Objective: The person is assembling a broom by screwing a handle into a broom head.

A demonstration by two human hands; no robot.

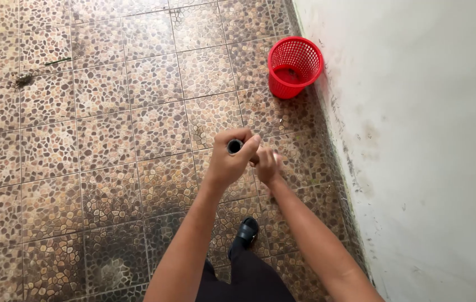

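My left hand is closed around the top end of a dark tube-like handle, seen end-on as a hollow round opening. My right hand grips the same handle just below and to the right, partly hidden behind the left hand. The rest of the handle runs down out of sight beneath my hands. Both arms reach forward over the pebble-patterned tiled floor.
A red plastic mesh basket stands on the floor against the stained white wall at the upper right. My foot in a black shoe and a dark trouser leg show below. A small clump of dirt lies at the far left.
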